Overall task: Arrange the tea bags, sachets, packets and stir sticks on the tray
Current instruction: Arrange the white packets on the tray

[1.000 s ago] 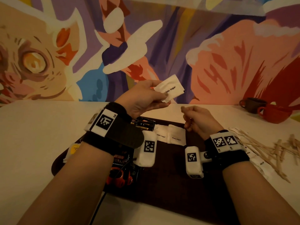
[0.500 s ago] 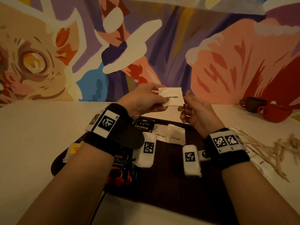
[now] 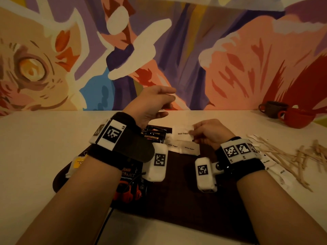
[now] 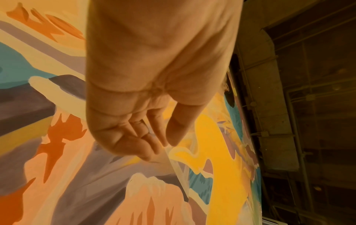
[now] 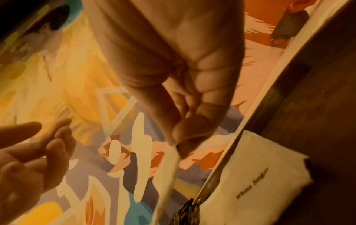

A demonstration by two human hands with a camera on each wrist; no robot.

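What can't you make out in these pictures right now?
- Coffee packet, head view: print covered by the left wrist strap.
- Tea bag, head view: left forearm hides most of it.
- Held sugar sachet, right wrist view: edge-on and blurred, text unreadable.
- Stir sticks, head view: too tangled to count.

Dim warm light, blurry wrist views, curved edges

We read "White Sugar" on three white sachets at the tray's far edge: the upper sachet (image 3: 183, 133), the left sachet (image 3: 172, 145) and the right sachet (image 3: 189, 148). In the right wrist view, one sugar sachet (image 5: 252, 185) shows the same words, blurred. The coffee packet (image 3: 128, 174) reads "REMO" and "Instant Coffee". Print on the dark packets (image 3: 153, 133) is too small for us to read.
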